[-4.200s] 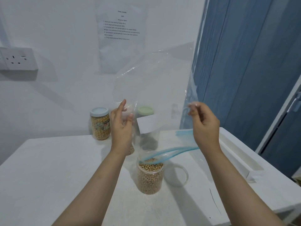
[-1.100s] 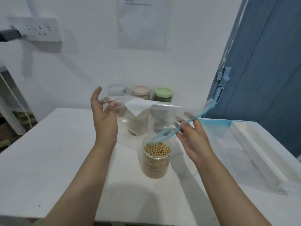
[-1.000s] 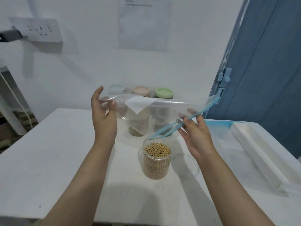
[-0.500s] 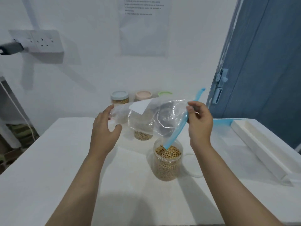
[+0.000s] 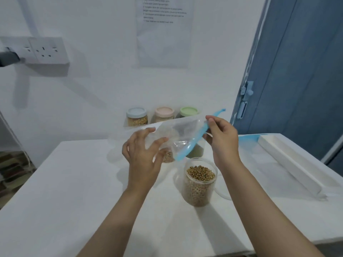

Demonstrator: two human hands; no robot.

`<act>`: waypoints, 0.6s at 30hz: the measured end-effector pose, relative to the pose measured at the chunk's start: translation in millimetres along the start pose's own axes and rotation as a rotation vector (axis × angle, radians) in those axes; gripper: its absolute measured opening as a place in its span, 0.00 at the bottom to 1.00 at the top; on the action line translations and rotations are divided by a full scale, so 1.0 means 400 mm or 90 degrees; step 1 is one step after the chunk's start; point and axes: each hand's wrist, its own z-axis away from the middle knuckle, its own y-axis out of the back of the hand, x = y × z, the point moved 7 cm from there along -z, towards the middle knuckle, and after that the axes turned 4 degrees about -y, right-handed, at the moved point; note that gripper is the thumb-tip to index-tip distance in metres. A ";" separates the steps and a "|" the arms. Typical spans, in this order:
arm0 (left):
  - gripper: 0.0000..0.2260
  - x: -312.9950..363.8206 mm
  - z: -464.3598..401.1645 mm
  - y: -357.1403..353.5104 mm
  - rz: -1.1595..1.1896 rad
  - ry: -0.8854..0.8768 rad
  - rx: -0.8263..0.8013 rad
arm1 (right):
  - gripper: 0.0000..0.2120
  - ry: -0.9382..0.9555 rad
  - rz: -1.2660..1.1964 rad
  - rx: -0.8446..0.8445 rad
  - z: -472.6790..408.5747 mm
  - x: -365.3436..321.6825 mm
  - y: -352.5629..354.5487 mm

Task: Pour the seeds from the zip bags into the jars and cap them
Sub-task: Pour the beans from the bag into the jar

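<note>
An empty zip bag [image 5: 182,132] is pinched by the right hand [image 5: 221,140] (at its blue seal) above the table's [image 5: 74,191] middle. The left hand [image 5: 143,153] is spread loose against it, over an uncapped jar [image 5: 199,184] of seeds.

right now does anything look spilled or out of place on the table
No spill shows. The open jar of seeds stands upright, uncapped, its clear lid beside it. Both hands hold the empty zip bag above the table.

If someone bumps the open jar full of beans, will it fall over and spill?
Probably not from a small bump. The open jar looks filled nearly to its rim with seeds, so it is likely heavy and steady on the table. A hard knock could still tip it, and with no lid on, seeds would likely spill. Its clear wall looks like plastic, so it probably would not shatter.
</note>
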 end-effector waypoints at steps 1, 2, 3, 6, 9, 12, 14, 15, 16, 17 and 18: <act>0.08 -0.008 -0.013 0.014 0.014 -0.020 0.019 | 0.08 -0.003 -0.009 -0.024 0.009 -0.008 -0.014; 0.07 -0.014 -0.024 0.030 0.027 -0.034 0.033 | 0.09 0.003 -0.007 -0.046 0.019 -0.017 -0.030; 0.08 -0.020 -0.035 0.048 0.042 -0.036 0.043 | 0.10 0.021 0.012 -0.065 0.029 -0.025 -0.048; 0.12 -0.051 -0.061 0.099 0.132 0.059 0.046 | 0.12 0.126 0.125 -0.080 0.054 -0.041 -0.094; 0.12 -0.089 -0.079 0.144 0.252 0.181 0.060 | 0.17 0.228 0.226 -0.059 0.071 -0.028 -0.126; 0.08 -0.115 -0.101 0.197 0.321 0.222 0.093 | 0.25 0.298 0.287 0.001 0.073 0.007 -0.136; 0.06 -0.126 -0.113 0.236 0.370 0.241 0.120 | 0.30 0.277 0.264 0.015 0.076 0.030 -0.148; 0.05 -0.130 -0.118 0.255 0.385 0.246 0.131 | 0.32 0.258 0.243 0.004 0.078 0.038 -0.160; 0.05 -0.133 -0.123 0.275 0.392 0.246 0.142 | 0.34 0.240 0.217 -0.018 0.080 0.045 -0.176; 0.06 -0.136 -0.128 0.294 0.392 0.241 0.154 | 0.35 0.230 0.194 -0.044 0.080 0.050 -0.196; 0.10 -0.136 -0.134 0.314 0.389 0.233 0.167 | 0.35 0.224 0.174 -0.075 0.080 0.054 -0.218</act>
